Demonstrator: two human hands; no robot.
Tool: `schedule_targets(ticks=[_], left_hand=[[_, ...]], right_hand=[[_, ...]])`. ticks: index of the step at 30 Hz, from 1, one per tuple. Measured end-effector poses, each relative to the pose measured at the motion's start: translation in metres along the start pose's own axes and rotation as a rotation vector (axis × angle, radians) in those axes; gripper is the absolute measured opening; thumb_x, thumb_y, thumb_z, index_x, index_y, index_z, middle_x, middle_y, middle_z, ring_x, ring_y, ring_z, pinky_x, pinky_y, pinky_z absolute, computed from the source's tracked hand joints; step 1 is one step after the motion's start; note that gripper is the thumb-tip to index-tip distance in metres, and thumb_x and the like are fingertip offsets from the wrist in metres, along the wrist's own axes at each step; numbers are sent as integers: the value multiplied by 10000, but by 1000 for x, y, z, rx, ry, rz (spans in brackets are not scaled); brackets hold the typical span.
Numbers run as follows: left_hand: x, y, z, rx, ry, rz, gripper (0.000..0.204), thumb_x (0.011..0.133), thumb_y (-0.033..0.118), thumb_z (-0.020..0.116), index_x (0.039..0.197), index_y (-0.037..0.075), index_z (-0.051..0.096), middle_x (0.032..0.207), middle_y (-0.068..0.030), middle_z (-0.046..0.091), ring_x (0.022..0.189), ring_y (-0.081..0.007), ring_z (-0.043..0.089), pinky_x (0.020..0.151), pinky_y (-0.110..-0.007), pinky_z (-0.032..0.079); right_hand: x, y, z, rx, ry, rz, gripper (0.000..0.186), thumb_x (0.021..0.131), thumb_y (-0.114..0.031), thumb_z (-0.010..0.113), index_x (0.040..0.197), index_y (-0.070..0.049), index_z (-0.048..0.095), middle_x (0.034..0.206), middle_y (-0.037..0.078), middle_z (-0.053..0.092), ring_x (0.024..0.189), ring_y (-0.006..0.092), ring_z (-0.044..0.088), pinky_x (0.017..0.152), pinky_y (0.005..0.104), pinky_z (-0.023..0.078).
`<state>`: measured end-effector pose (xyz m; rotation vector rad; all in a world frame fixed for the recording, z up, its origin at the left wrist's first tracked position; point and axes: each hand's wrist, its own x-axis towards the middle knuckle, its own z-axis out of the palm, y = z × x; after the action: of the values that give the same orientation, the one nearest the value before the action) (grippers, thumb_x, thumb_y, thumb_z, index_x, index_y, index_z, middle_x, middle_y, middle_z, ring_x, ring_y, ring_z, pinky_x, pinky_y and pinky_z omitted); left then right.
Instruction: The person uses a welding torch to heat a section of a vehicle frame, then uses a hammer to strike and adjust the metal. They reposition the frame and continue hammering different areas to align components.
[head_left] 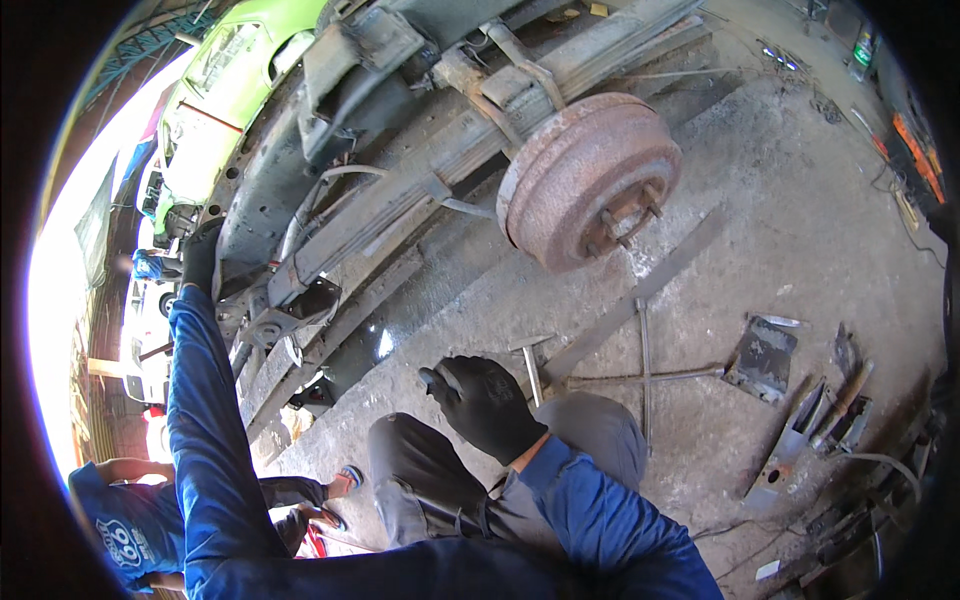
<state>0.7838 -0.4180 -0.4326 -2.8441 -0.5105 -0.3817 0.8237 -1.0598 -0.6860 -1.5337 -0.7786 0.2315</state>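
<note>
My left hand (201,256), in a black glove, reaches far forward and grips the edge of a dark vehicle frame rail (258,225); its fingers are partly lost against the dark metal. Above my knees, my right hand (487,405), also black-gloved, is closed with the fingers curled in. Whatever it holds, if anything, is hidden. Ahead of it runs a leaf spring (400,180) along the frame. A rusty brake drum (590,180) with wheel studs sits at the axle end. A hammer (532,365) stands by my right knee.
A four-way lug wrench (645,378) lies on the concrete floor, with a metal plate (762,358) and several tools (810,425) to its right. Another person (130,520) is at the lower left. A green car (215,100) stands beyond the frame.
</note>
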Motion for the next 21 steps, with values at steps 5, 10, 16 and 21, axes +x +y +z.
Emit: schedule_targets(ticks=[5, 10, 16, 21], left_hand=[[16, -40, -2, 196, -13, 118, 310, 1014, 175, 586, 1225, 40, 769, 1088, -117, 791, 999, -265, 748, 886, -396, 584], [21, -23, -11, 190, -8, 114, 280, 989, 167, 600, 1173, 60, 782, 1087, -108, 794, 1000, -267, 755, 886, -402, 591], [6, 12, -15, 189, 42, 120, 246, 960, 156, 618, 1111, 83, 797, 1086, -98, 798, 1002, -269, 764, 886, -409, 600], [-13, 51, -15, 227, 124, 94, 222, 935, 147, 632, 1060, 102, 810, 1085, -89, 802, 1004, -270, 771, 886, -416, 607]], right_hand=[[-3, 4, 0, -9, 244, -66, 176, 1005, -201, 722, 985, -28, 696, 888, 191, 708, 848, 381, 703, 763, 485, 553], [-11, 41, -56, 186, 213, 60, 211, 1014, -58, 625, 1212, -25, 691, 1072, 184, 720, 959, 320, 724, 880, 406, 573], [-22, 75, -160, -195, 415, 415, 213, 1066, -105, 598, 1211, 5, 707, 1133, 150, 747, 1076, 227, 691, 988, 365, 528], [11, 3, -122, -258, 347, 187, 288, 1066, -106, 604, 1312, 34, 658, 1237, 163, 702, 1117, 237, 674, 1024, 381, 519]])
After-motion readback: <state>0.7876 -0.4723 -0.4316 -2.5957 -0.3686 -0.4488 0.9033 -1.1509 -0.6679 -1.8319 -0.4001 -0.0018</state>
